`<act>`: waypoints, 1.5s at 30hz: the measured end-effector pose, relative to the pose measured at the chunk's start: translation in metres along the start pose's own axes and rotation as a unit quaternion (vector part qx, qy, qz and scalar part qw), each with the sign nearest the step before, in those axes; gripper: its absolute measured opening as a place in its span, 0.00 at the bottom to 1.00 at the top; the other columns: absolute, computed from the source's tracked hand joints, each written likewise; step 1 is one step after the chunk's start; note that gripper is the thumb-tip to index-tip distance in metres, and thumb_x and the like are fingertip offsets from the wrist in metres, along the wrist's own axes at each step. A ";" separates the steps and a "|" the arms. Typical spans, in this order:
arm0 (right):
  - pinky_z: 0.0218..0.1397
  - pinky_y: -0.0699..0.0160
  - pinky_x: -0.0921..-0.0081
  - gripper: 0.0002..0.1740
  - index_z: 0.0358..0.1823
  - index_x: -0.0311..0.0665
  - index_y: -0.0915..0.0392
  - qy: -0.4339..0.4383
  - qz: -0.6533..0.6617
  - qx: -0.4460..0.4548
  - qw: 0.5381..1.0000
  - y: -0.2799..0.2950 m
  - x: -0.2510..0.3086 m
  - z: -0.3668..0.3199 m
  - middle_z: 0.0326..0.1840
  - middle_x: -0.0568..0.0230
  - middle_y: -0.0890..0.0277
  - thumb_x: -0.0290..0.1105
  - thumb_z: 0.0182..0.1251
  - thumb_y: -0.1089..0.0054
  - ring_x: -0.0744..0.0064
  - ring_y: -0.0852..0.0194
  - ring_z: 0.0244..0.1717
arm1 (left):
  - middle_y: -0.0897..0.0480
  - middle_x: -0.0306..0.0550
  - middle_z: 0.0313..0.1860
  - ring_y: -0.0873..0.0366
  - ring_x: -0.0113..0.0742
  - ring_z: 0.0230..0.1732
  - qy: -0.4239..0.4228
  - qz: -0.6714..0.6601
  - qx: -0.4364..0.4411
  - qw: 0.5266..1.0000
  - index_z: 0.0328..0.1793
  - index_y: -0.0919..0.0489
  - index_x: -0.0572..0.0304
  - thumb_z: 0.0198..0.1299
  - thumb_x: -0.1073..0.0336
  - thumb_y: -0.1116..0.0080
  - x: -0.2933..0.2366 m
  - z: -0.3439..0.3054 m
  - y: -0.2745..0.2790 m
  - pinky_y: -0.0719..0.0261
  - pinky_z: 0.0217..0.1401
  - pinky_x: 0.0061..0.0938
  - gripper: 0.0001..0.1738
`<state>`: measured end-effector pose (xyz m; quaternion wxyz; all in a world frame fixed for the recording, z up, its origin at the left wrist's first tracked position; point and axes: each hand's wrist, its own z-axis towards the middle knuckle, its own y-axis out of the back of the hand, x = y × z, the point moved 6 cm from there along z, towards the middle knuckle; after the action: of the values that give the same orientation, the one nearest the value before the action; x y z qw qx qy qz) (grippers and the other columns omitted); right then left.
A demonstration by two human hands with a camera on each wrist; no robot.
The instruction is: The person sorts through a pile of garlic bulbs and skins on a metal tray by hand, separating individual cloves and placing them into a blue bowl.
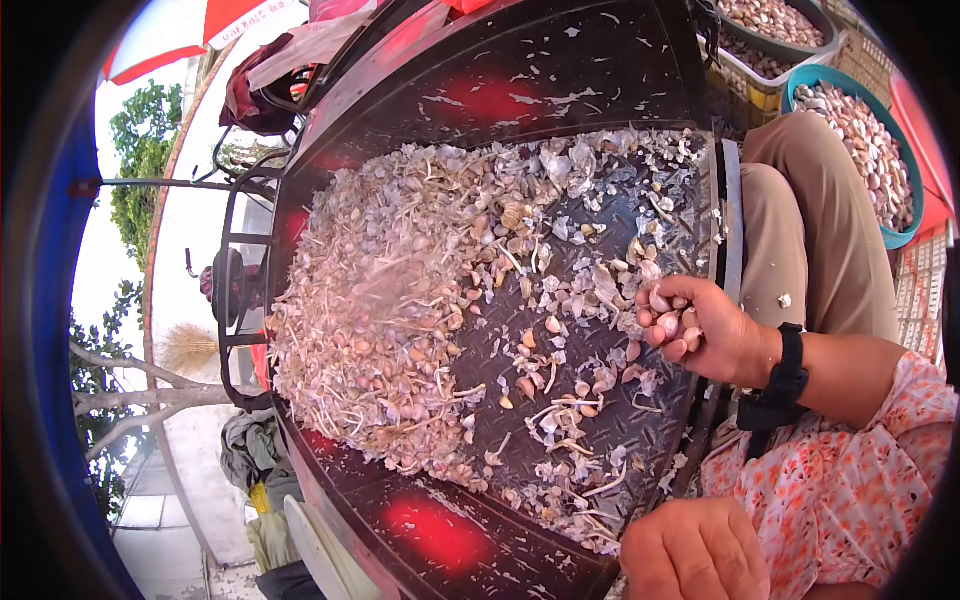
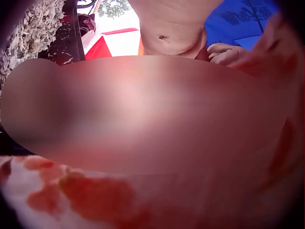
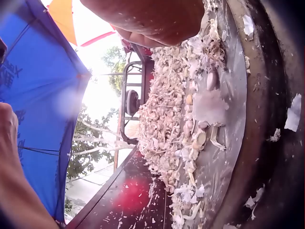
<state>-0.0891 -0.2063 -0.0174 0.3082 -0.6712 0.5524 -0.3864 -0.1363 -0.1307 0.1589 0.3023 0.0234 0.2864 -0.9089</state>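
In the head view my right hand (image 1: 700, 325) is palm up, its fingers curled round several pinkish garlic cloves (image 1: 668, 322). It is over the near edge of a dark metal bed. Loose garlic cloves (image 1: 527, 386) and dry skins (image 1: 600, 290) lie on the bare plate beside it. My left hand (image 1: 695, 550) shows its back low in the picture, close to the bed's near corner, its fingers loosely bent and partly cut off by the frame. In the right wrist view the right hand (image 3: 152, 21) fills the top, above the same garlic.
A big heap of garlic cloves, stalks and skins (image 1: 380, 320) fills the bed's far part. Dark side walls (image 1: 450, 510) border it. A teal basin of cloves (image 1: 918, 200) stands by my knees (image 1: 820, 210), near another filled tub (image 1: 835, 35). A blue umbrella (image 3: 43, 95) spreads overhead.
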 end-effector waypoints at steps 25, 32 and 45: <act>0.13 0.41 0.88 0.09 0.39 0.34 0.30 -0.061 0.007 0.043 0.997 -0.005 -0.019 0.005 0.29 0.64 0.29 0.33 0.64 0.53 0.80 0.32 0.23 | 0.20 0.67 0.44 0.18 0.60 0.41 0.030 0.047 0.013 0.998 0.46 0.21 0.72 0.60 0.73 0.45 -0.008 -0.001 0.001 0.17 0.39 0.45 0.10; 0.13 0.40 0.87 0.09 0.39 0.35 0.30 -0.058 -0.014 0.043 0.997 -0.003 -0.015 0.003 0.28 0.66 0.30 0.33 0.64 0.53 0.80 0.31 0.23 | 0.21 0.66 0.49 0.19 0.61 0.44 0.013 0.043 0.009 0.999 0.49 0.22 0.70 0.60 0.73 0.46 -0.011 -0.007 -0.001 0.17 0.40 0.46 0.12; 0.13 0.38 0.88 0.10 0.40 0.34 0.30 -0.079 -0.003 0.063 0.995 -0.005 -0.022 0.005 0.29 0.64 0.28 0.33 0.64 0.52 0.78 0.29 0.22 | 0.22 0.68 0.50 0.19 0.61 0.43 0.011 0.130 -0.044 0.991 0.50 0.23 0.71 0.60 0.74 0.45 -0.022 -0.029 -0.009 0.18 0.38 0.47 0.12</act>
<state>-0.0838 -0.1836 -0.0198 0.3912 -0.6805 0.4986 -0.3678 -0.1272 -0.0971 0.1443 0.4154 0.0572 0.3235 -0.8483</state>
